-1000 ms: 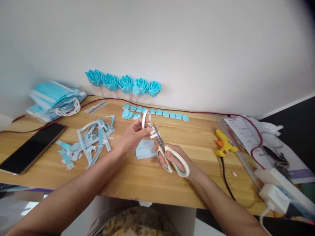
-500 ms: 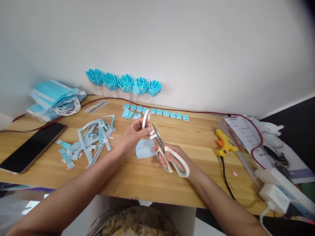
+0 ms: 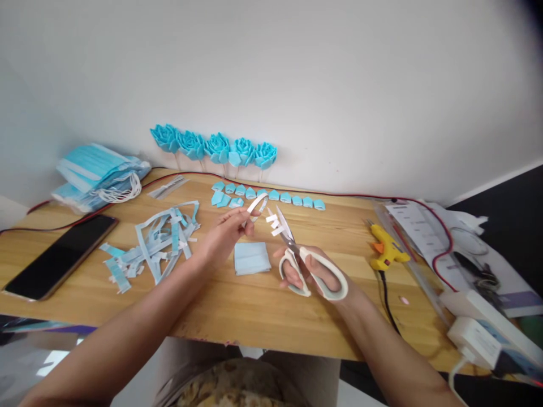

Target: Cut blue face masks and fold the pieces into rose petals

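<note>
My left hand [image 3: 224, 234] pinches a thin white strip [image 3: 257, 204] that curves up and to the right above the desk. My right hand [image 3: 316, 274] is closed through the white handles of a pair of scissors [image 3: 303, 260]; the blades point up and to the left, and two small white scraps [image 3: 275, 224] cling to them. The strip and the blades are apart. A folded pale blue piece of mask cloth [image 3: 251, 258] lies flat on the wooden desk [image 3: 237, 305] between my hands.
Left of my hands are a heap of blue offcut strips [image 3: 155, 240], a dark phone [image 3: 59, 257] and a stack of blue masks [image 3: 99, 175]. Blue roses [image 3: 216, 147] lean on the wall above a row of petals [image 3: 271, 196]. A yellow glue gun [image 3: 387, 249] and cables lie right.
My right hand has drawn the scissors to the right, away from the strip. My left hand has tipped the strip over toward the right. The blue cloth now lies uncovered.
</note>
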### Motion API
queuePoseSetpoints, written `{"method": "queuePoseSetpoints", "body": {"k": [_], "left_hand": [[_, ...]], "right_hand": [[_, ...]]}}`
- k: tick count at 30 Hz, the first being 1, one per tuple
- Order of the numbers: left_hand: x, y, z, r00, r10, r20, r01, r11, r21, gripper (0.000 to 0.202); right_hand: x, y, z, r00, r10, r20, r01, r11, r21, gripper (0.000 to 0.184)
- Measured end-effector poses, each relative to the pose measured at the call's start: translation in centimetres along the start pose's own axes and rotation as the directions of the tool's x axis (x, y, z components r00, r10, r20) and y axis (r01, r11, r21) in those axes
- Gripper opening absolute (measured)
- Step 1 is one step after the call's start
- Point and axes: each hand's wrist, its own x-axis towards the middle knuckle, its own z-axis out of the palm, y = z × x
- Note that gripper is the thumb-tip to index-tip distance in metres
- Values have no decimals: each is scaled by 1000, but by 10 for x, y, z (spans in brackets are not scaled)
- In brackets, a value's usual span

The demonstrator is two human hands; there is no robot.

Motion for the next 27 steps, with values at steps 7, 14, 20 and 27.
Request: {"method": "queuePoseSetpoints", "body": {"k": [7, 14, 20, 27], "left_hand": [[-1, 5, 6, 999, -51, 19, 51, 999, 15, 28], [-4, 8, 10, 991, -96, 92, 95, 995, 16, 30], [-5, 7, 9, 981, -67, 184, 61, 997, 42, 34], [-3, 5, 7, 971, -59, 232, 46, 997, 58, 35]], "right_hand": [[1, 2, -3, 989, 63, 134, -69, 997, 39, 53], [3, 4, -3, 984, 54, 169, -58, 998, 18, 58], [2, 6, -3, 985, 48, 167, -54, 998, 30, 56], [2, 5, -2, 989, 54, 140, -60, 997, 41, 54]]}}
